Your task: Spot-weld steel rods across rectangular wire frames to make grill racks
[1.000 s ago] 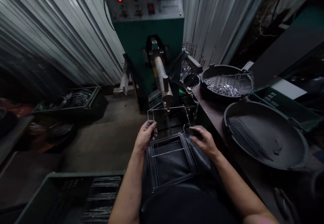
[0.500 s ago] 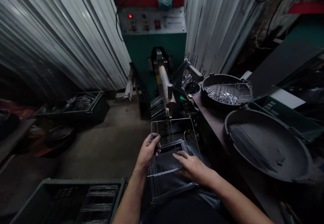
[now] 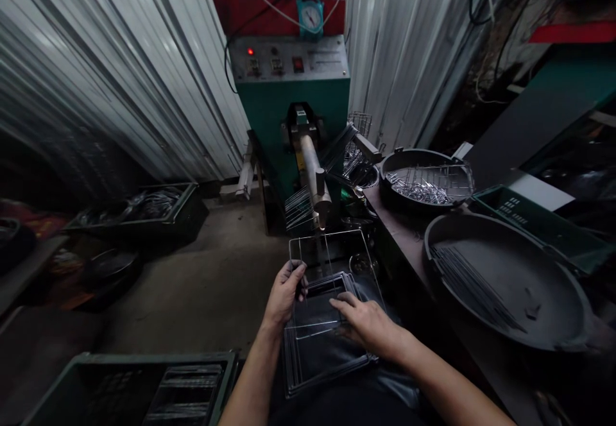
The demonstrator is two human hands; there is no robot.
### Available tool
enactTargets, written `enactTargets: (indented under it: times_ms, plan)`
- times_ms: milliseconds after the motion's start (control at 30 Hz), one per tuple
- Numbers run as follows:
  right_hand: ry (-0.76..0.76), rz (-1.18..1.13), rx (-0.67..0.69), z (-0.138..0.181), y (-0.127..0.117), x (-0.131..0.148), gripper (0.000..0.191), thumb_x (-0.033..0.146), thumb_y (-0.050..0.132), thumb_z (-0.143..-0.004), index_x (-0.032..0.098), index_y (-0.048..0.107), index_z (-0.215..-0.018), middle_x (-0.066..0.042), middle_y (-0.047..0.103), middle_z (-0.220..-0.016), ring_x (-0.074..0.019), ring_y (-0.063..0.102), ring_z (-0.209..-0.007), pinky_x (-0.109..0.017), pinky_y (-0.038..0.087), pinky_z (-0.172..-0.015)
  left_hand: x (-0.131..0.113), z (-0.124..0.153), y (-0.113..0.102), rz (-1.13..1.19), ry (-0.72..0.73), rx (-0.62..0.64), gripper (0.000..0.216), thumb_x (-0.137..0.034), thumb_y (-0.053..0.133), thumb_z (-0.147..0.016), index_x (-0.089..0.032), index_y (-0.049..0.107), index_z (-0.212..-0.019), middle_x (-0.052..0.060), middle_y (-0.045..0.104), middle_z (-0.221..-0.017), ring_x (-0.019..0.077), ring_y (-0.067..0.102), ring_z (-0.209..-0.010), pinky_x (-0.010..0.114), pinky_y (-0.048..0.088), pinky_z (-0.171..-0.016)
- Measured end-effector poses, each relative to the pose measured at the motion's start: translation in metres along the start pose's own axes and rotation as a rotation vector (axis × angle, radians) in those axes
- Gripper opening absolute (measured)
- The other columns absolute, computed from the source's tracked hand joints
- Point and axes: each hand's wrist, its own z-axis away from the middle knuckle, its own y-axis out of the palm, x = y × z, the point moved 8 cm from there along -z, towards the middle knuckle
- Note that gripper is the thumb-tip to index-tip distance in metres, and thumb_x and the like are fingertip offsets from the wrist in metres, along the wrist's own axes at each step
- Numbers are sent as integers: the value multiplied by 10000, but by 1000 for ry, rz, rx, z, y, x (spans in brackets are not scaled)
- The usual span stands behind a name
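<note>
My left hand (image 3: 283, 292) is closed on the left side of a thin rectangular wire frame (image 3: 332, 246), which reaches forward under the tip of the welding machine's arm (image 3: 318, 198). My right hand (image 3: 363, 322) lies flat, fingers stretched, on the near part of that frame and on a stack of several similar wire frames (image 3: 317, 349) resting on my lap. The green machine body (image 3: 289, 102) stands straight ahead.
A large round black pan (image 3: 553, 298) with thin rods (image 3: 462, 281) sits at right; a smaller pan (image 3: 423, 179) with wire pieces lies behind it. A green crate (image 3: 139, 387) is at lower left, another crate (image 3: 139, 204) by the corrugated wall.
My right hand moved from the frame's right corner down onto the frames on my lap. The held frame came a little toward me, and the view tilted up.
</note>
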Motion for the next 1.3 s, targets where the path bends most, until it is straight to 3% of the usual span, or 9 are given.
enactTargets:
  times_ms: [500,967,1300]
  plan:
    - [-20,40,-19,-18,-6,-8,494,282,546,-780,233,372,-1240,-100,484,-1156,-231,559,-897,-326,449,-697,0,-18,-1,30,7,-21,317,-426,592,-662,-187,444,-808,-73,483,-495,55,439,-361,123,262,-297]
    - [-104,35,-10,-17,-2,-12,506,233,534,-783,189,357,-1254,-98,469,-1178,-206,538,-951,-304,450,-756,0,-20,0,-26,36,-2,288,-419,567,-680,-187,447,-802,-77,481,-498,49,431,-352,121,271,-291]
    - [-57,100,-27,-14,-3,-10,503,262,544,-779,188,379,-1248,-127,482,-1174,-239,563,-911,-349,482,-696,1,-14,2,18,10,-35,295,-417,570,-681,-185,443,-813,-75,469,-502,46,417,-351,117,258,-291]
